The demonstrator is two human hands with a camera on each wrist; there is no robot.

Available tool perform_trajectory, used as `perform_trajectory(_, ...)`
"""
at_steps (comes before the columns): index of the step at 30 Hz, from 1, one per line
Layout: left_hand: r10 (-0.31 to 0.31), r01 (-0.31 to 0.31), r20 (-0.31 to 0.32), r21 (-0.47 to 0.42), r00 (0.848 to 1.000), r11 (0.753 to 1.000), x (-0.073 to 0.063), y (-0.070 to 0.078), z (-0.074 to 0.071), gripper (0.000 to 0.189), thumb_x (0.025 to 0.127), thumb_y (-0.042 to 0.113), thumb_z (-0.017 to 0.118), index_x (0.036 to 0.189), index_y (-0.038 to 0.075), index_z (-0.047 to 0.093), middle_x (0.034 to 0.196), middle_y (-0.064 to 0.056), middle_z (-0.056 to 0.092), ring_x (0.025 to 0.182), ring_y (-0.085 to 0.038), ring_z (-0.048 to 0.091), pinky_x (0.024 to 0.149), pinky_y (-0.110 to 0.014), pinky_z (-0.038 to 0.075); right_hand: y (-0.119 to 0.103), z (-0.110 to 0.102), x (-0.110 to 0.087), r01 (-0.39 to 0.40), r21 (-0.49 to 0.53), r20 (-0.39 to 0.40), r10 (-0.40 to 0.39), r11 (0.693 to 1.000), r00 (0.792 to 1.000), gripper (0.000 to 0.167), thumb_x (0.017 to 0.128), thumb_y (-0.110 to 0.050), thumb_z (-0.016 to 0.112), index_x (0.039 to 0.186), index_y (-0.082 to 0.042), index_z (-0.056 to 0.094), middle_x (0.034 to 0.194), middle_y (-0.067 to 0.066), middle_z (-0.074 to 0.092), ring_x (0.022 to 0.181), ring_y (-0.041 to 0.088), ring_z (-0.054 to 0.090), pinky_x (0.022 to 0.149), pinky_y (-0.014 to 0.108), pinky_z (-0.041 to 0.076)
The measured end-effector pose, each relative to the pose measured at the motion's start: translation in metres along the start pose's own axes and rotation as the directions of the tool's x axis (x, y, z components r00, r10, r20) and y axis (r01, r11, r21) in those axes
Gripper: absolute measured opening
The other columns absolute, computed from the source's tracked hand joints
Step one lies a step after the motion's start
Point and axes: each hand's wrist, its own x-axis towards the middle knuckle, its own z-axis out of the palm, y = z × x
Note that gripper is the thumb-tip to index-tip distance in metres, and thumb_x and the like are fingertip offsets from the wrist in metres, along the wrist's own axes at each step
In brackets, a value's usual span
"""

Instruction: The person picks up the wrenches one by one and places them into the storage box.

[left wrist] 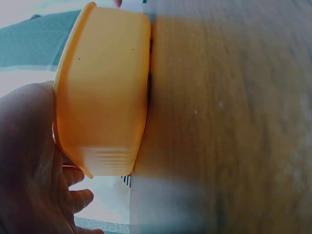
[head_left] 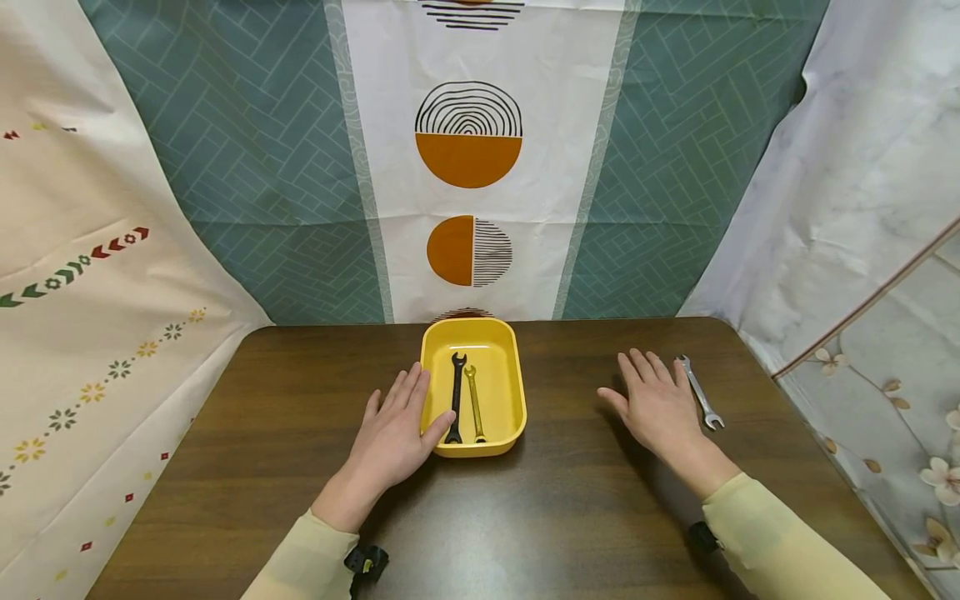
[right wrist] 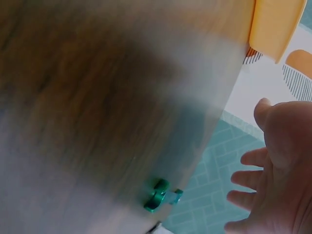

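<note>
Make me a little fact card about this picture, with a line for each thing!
Tray: yellow, on the brown table
In tray: black wrench and gold wrench, side by side
Outside tray: silver wrench, flat on the table
Left hand: at the tray's left edge, thumb over the rim
Right hand: fingers straight, beside the silver wrench, holding nothing
Green thing: near the right hand; can't tell what

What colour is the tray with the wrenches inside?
The tray is yellow; it shows best in the head view.
</note>
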Motion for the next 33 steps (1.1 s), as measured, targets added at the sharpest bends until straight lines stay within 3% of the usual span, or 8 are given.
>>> perform_trajectory(14,-0.004,0.004,0.015,-0.001,1.0,1.0,0.0,0.0,0.001,0.093,0.111,0.066,0.05,0.174,0.001,0.026,0.183,-0.014,0.018,0.168,-0.038,0.02,0.128,-0.072,0.02,0.017,0.009,-0.003,-0.026,-0.012,0.012,0.026,1.0,1.0,0.075,0.111,-0.052,0.061,0.16,0.004,0.053,0.162,0.031,0.051,0.152,0.052,0.042,0.125,0.076,0.019)
perform_trajectory(24,-0.006,0.006,0.009,-0.002,1.0,1.0,0.0,0.0,0.001,0.094,0.111,0.067,0.049,0.174,0.001,0.026,0.183,-0.014,0.02,0.167,-0.038,0.021,0.128,-0.072,0.02,0.023,0.008,-0.005,-0.067,-0.018,0.075,0.068,0.998,0.995,0.079,0.113,-0.056,0.056,0.163,0.004,0.048,0.163,0.031,0.049,0.154,0.052,0.039,0.125,0.076,0.02)
perform_trajectory(33,-0.007,0.007,0.002,0.002,1.0,1.0,0.001,0.0,0.001,0.095,0.111,0.069,0.048,0.174,0.002,0.027,0.183,-0.013,0.02,0.167,-0.038,0.022,0.128,-0.073,0.021,0.028,0.008,-0.008,-0.068,-0.034,0.066,0.07,0.997,0.995,0.077,0.112,-0.054,0.058,0.16,0.006,0.051,0.161,0.031,0.051,0.151,0.053,0.044,0.122,0.077,0.024)
